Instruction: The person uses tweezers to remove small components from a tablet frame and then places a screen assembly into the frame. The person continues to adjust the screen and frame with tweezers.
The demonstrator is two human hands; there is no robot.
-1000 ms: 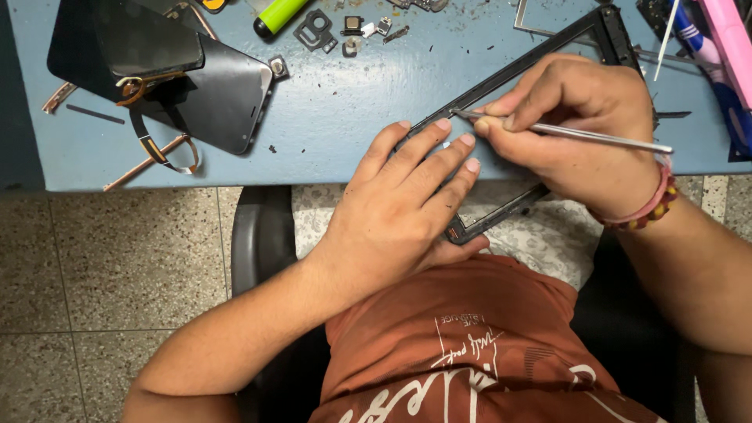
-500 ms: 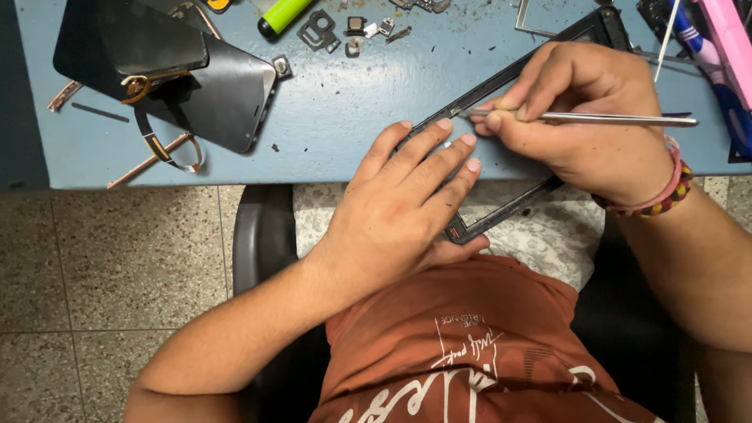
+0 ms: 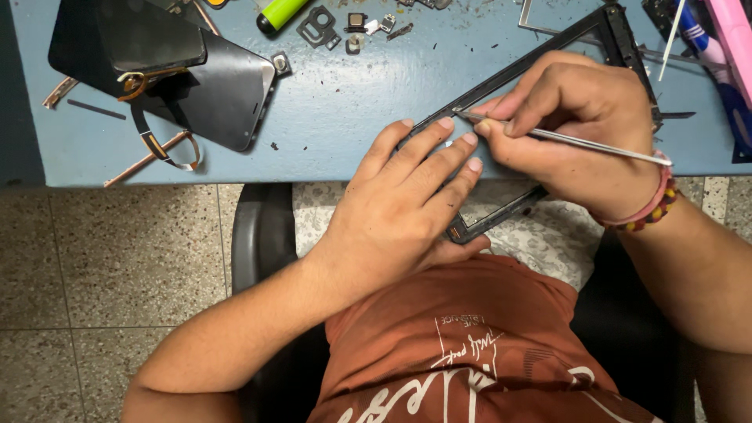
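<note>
We work the frame [image 3: 548, 48] at the table [image 3: 352, 117] edge.
Left hand [image 3: 407, 204] presses flat on it (fingers spread); right hand [image 3: 580, 125] pinches tweezers [image 3: 580, 141].

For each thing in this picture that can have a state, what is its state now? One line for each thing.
Black frame: bare, lying half on the table, its lower corner hanging over the edge.
Left hand: flat, pressing down on the frame.
Right hand: closed around the thin metal tool.
Thin metal tool: gripped, tip touching the frame's edge.
Dark phone parts: stacked on the table's left side, untouched.
Green cylinder: lying down.
</note>
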